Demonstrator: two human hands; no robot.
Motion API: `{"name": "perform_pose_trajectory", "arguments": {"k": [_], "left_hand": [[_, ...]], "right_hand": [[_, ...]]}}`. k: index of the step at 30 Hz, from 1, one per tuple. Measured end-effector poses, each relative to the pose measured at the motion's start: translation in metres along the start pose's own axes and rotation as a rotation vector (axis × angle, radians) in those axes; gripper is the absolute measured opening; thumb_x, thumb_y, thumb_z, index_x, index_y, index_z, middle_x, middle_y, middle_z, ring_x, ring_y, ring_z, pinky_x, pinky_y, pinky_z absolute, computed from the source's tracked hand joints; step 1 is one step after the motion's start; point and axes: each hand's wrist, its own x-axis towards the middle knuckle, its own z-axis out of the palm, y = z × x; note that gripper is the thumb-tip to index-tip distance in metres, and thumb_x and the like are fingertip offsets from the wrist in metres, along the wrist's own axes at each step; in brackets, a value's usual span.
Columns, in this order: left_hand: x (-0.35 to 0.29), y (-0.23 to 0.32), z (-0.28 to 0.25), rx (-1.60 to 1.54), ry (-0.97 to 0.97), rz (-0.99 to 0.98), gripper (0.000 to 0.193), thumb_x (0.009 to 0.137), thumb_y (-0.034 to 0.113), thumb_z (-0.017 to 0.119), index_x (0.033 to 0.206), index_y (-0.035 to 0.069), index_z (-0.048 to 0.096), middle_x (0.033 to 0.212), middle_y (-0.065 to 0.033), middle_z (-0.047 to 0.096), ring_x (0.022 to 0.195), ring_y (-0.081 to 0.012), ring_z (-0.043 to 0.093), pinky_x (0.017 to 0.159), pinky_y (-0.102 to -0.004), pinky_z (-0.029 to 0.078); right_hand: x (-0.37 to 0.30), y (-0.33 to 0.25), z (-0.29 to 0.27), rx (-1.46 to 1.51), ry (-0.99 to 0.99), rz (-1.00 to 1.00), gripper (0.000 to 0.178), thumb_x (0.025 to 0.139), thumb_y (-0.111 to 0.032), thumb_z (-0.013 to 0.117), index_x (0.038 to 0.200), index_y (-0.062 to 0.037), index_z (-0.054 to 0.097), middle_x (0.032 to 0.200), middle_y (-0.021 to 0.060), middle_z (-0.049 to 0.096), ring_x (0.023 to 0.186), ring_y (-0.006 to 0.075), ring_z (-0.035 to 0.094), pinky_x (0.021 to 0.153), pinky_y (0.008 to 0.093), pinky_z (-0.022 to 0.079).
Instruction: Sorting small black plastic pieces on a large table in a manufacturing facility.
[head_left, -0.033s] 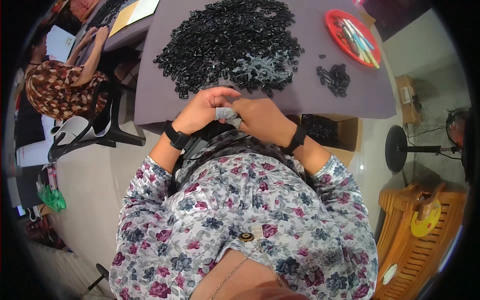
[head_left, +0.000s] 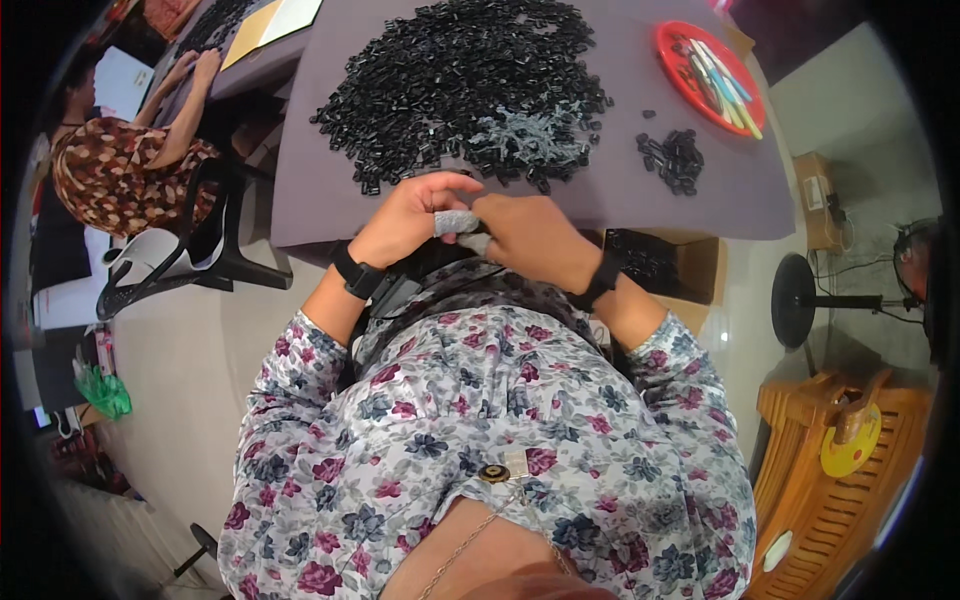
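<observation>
My left hand (head_left: 408, 218) and my right hand (head_left: 532, 236) meet just off the near edge of the grey-covered table (head_left: 330, 222). Their fingers are pinched together, and whatever lies between them is hidden or too small to make out. Grey wrapping (head_left: 456, 222) covers some of the fingers. Beyond my hands spreads a big heap of small black plastic pieces (head_left: 430, 85). Thin grey-blue pieces (head_left: 530, 138) lie on its near right part. Off to the right sits a smaller pile of black pieces (head_left: 672, 160).
A red tray (head_left: 664, 44) with several slim-handled tools stands at the far right. Below the table's right edge is an open cardboard box (head_left: 707, 268) of black pieces. At the left, another person (head_left: 125, 175) works at a table beside a black chair (head_left: 235, 235). A wooden seat (head_left: 840, 500) stands lower right.
My right hand has tilted slightly and its fingers have shifted a little against the left. Everything else looks almost the same, apart from a slight shift of the whole view.
</observation>
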Motion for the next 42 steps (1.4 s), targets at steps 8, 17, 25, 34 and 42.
{"name": "perform_pose_trajectory", "arguments": {"k": [8,17,25,34,42], "left_hand": [[-0.003,0.004,0.004,-0.135,0.174,-0.038,0.028,0.102,0.006,0.06,0.129,0.003,0.065,0.104,-0.007,0.075,0.08,-0.0072,0.067,0.077,-0.0246,0.059],[0.02,0.013,0.032,0.696,0.167,0.348,0.037,0.089,-0.001,0.069,0.125,0.004,0.065,0.104,-0.0112,0.067,0.086,-0.0251,0.07,0.077,-0.0364,0.056],[0.049,0.027,0.019,1.169,0.168,0.366,0.039,0.078,-0.007,0.064,0.115,0.006,0.068,0.108,-0.0134,0.062,0.096,-0.0377,0.067,0.083,-0.0452,0.055],[0.025,0.042,-0.019,1.213,0.228,0.242,0.034,0.079,-0.005,0.063,0.111,0.006,0.07,0.104,-0.015,0.069,0.101,-0.0383,0.067,0.085,-0.0472,0.054],[0.004,0.04,0.0,1.06,0.24,0.321,0.047,0.078,-0.007,0.062,0.122,0.007,0.067,0.109,-0.0143,0.066,0.102,-0.0375,0.066,0.086,-0.0455,0.054]], "right_hand": [[-0.043,0.048,-0.07,-0.289,0.24,0.45,0.03,0.092,-0.031,0.073,0.101,-0.0029,0.065,0.094,0.0188,0.069,0.087,0.0419,0.067,0.073,0.0487,0.052],[-0.069,0.077,-0.099,-0.352,0.32,0.725,0.036,0.089,-0.019,0.074,0.119,-0.005,0.062,0.092,0.0173,0.07,0.083,0.0397,0.068,0.073,0.048,0.052],[-0.039,0.028,-0.072,-0.113,0.311,0.502,0.04,0.088,-0.015,0.075,0.124,-0.0045,0.06,0.094,0.0191,0.068,0.085,0.0382,0.066,0.076,0.0456,0.052],[0.023,0.041,-0.03,-0.074,0.174,0.133,0.041,0.084,0.0,0.066,0.124,-0.0032,0.062,0.091,0.0175,0.066,0.083,0.0352,0.065,0.079,0.0432,0.052],[0.02,0.038,-0.03,0.211,0.266,0.217,0.045,0.082,0.009,0.064,0.125,-0.0035,0.066,0.105,0.016,0.07,0.097,0.0304,0.069,0.086,0.0374,0.055]]}}
